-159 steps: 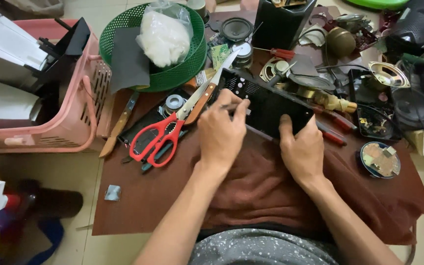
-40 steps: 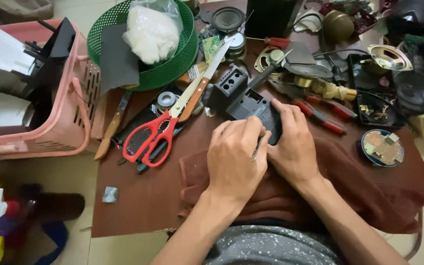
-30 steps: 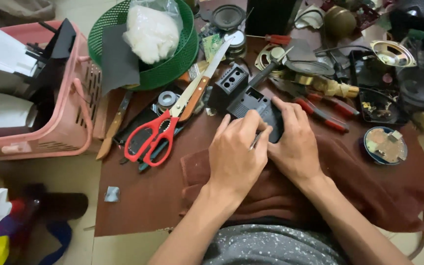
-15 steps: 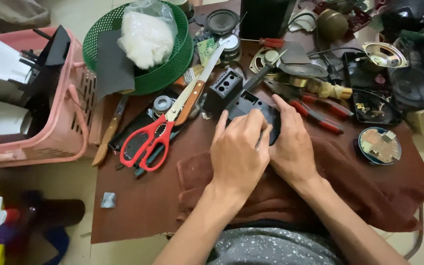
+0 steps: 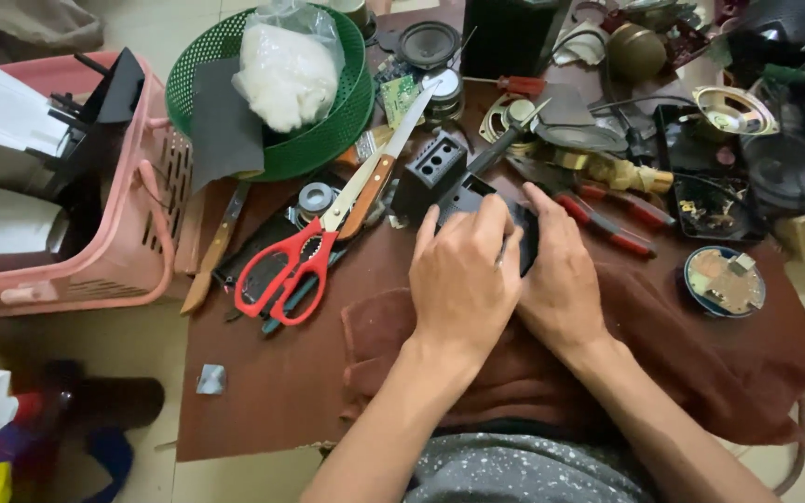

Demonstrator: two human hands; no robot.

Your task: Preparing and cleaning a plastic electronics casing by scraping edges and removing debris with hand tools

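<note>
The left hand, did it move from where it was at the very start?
Yes. The left hand has slid right, away from the red scissors, and now rests against the right hand over the black part.

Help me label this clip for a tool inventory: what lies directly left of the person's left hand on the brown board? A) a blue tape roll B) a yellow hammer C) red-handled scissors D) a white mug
C: the red-handled scissors lie on the brown board just left of the left hand, blades pointing up toward the green basket.

Soft even daylight, faint shadows, slightly blurred edges.
</note>
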